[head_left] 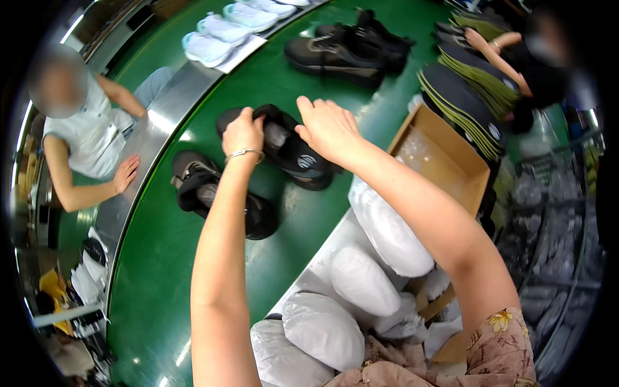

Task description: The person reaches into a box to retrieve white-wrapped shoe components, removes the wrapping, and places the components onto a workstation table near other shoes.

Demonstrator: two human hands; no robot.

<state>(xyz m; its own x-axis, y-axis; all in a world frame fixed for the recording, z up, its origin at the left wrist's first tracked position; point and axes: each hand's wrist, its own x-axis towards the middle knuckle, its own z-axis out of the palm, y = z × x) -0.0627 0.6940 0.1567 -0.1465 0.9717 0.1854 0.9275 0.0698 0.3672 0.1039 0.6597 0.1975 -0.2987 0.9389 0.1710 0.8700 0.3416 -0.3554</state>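
Observation:
A dark sneaker lies on the green belt, its opening facing up and a round pale mark visible on the insole at its heel. My left hand is closed at the front of this shoe, its fingers gripping the upper near the tongue. My right hand is over the shoe's right side, fingers stretched out and thumb near the collar, holding nothing that I can see. Beside it on the left, partly behind my left forearm, rests a second dark sneaker, with brownish panels at its toe.
Farther along the belt stands another dark pair. White shoes line the metal ledge. Near me are white wrapped bundles, an open cardboard box and stacked insoles. One person sits left; another works at upper right.

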